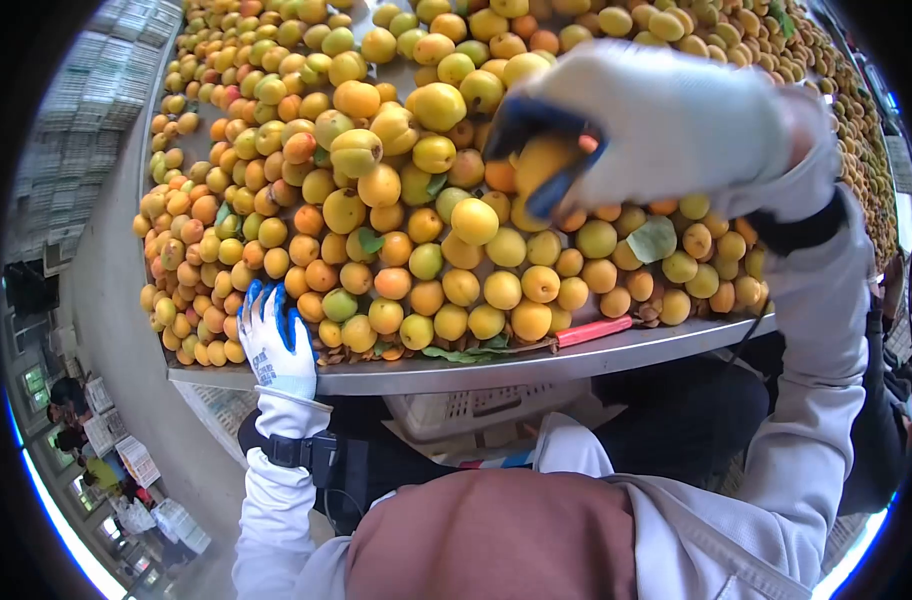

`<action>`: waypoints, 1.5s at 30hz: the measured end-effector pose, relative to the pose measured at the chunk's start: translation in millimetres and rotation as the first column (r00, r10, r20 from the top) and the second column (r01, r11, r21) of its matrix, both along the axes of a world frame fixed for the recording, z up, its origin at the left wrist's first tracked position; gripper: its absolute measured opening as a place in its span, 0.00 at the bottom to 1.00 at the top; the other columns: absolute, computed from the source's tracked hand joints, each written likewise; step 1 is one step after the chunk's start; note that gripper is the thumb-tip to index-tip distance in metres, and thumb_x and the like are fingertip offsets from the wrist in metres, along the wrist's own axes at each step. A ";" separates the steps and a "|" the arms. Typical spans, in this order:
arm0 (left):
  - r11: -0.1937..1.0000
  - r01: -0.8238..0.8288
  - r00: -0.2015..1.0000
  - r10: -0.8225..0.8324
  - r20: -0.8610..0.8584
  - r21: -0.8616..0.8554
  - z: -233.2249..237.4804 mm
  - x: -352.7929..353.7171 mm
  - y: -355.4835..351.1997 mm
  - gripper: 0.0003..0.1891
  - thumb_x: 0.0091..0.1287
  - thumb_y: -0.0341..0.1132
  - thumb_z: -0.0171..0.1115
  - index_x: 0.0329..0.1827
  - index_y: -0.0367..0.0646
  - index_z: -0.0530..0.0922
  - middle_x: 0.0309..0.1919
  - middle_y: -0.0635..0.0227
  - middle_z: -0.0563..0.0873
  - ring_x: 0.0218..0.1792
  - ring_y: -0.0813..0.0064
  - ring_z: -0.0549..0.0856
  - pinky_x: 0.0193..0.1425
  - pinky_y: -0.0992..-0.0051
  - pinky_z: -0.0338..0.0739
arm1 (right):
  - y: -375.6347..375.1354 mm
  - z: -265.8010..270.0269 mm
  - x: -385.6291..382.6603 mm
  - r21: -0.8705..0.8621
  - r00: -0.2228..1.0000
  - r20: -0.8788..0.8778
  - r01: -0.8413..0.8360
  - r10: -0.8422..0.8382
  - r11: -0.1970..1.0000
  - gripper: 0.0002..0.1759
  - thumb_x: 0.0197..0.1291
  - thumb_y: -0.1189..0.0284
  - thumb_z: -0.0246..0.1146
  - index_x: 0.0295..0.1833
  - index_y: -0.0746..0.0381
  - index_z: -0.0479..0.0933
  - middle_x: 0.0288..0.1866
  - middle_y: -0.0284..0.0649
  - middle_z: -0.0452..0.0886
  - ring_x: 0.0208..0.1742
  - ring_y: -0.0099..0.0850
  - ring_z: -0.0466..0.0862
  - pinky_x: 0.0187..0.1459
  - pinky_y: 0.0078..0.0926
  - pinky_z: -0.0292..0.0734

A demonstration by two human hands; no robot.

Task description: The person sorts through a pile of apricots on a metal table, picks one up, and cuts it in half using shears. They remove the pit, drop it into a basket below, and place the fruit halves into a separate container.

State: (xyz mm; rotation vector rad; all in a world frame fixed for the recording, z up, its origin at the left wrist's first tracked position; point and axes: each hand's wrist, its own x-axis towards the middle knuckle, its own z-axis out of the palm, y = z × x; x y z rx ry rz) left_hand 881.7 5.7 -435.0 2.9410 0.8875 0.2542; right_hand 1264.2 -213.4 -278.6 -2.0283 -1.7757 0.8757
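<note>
Left hand: white and blue glove [276, 350], fingers a bit spread, resting at the table's near edge against the fruit. Doesn't look like it's gripping anything, but I can't see under the palm.
Right hand: gloved too [666, 120], kinda blurry, up over the pile with thumb and fingers closed around an apricot [544, 160].
Stacked crates: way off to the left [86, 100], beyond the table.
Apricots: heaped across the metal table [456, 377], yellow through orange, some greenish [474, 221]. The held one is just above the pile.
White crate: under the near edge [476, 402], in front of the person's lap.
Red handle: lying along the rim [593, 331], right of center.
Big leaf: on the fruit [653, 240], near the right hand.
Handling: I'd guess light, firmish but easy to bruise, riper ones softer, skin not too slippery with coated gloves. I'd hold it round the fat middle, finger pads only, no squeezing.
</note>
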 end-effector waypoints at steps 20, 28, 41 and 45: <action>0.995 -0.083 0.920 0.098 0.380 -0.055 -28.2 -4.7 14.6 0.10 0.66 0.39 0.58 0.43 0.48 0.85 0.45 0.60 0.87 0.51 0.55 0.84 0.59 0.55 0.75 | -135.8 -74.2 -177.7 0.063 0.780 0.581 0.244 -0.234 0.968 0.23 0.62 0.52 0.66 0.46 0.62 0.82 0.43 0.48 0.85 0.49 0.48 0.83 0.51 0.46 0.79; 0.990 0.026 0.780 -0.106 0.617 0.137 9.1 4.3 -15.3 0.15 0.61 0.40 0.67 0.50 0.49 0.84 0.49 0.63 0.86 0.55 0.58 0.82 0.63 0.57 0.72 | -123.4 -50.2 -180.4 -0.272 0.797 0.579 0.389 -0.174 0.880 0.29 0.64 0.44 0.60 0.54 0.58 0.84 0.53 0.46 0.86 0.57 0.44 0.84 0.58 0.38 0.80; 0.991 0.041 0.691 0.066 0.720 -0.131 64.5 -8.2 13.2 0.15 0.64 0.43 0.67 0.51 0.49 0.86 0.47 0.62 0.88 0.50 0.58 0.85 0.57 0.61 0.78 | -142.6 -54.6 -175.3 -0.003 0.788 0.513 0.396 -0.339 0.918 0.16 0.59 0.62 0.67 0.49 0.59 0.83 0.44 0.48 0.86 0.50 0.47 0.86 0.51 0.43 0.80; 0.945 0.235 0.685 0.004 0.728 -0.226 82.4 -16.9 -16.7 0.15 0.65 0.37 0.68 0.52 0.43 0.85 0.47 0.60 0.89 0.48 0.63 0.88 0.53 0.66 0.81 | -153.9 -25.4 -219.3 0.385 0.791 0.228 0.463 -0.568 0.798 0.15 0.63 0.63 0.66 0.46 0.64 0.80 0.43 0.54 0.84 0.49 0.53 0.84 0.49 0.46 0.78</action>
